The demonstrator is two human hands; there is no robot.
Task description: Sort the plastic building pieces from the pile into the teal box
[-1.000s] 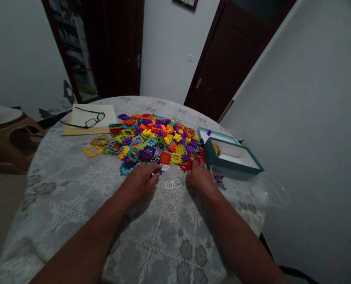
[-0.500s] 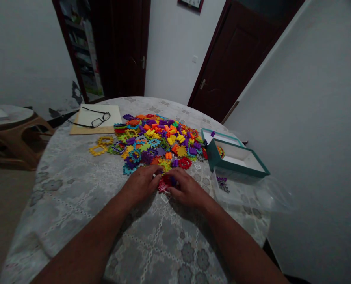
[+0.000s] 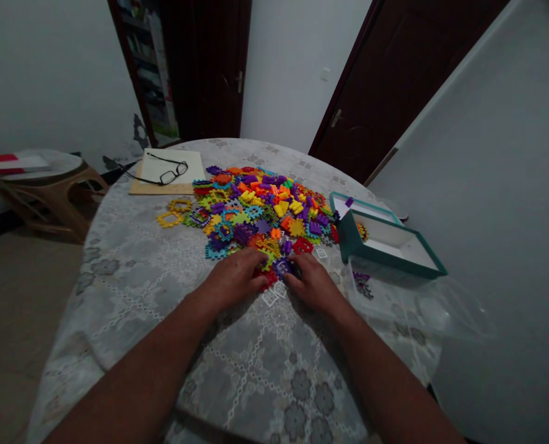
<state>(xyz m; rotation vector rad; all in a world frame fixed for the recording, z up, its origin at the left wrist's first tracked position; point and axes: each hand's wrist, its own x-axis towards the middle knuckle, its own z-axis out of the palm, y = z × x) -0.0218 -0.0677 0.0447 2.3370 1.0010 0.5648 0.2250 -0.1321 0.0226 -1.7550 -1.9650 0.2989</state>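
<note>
One box (image 3: pixel 397 263) near the right hand (image 3: pixel 315 285) holds pieces (image 3: pixel 361 231).

Two arms in shot: the left forearm (image 3: pixel 154 370) and the right forearm (image 3: pixel 380 382) run bare to the near edge, and the left hand (image 3: pixel 235 280) and right hand (image 3: pixel 315 285) are bare too.
</note>
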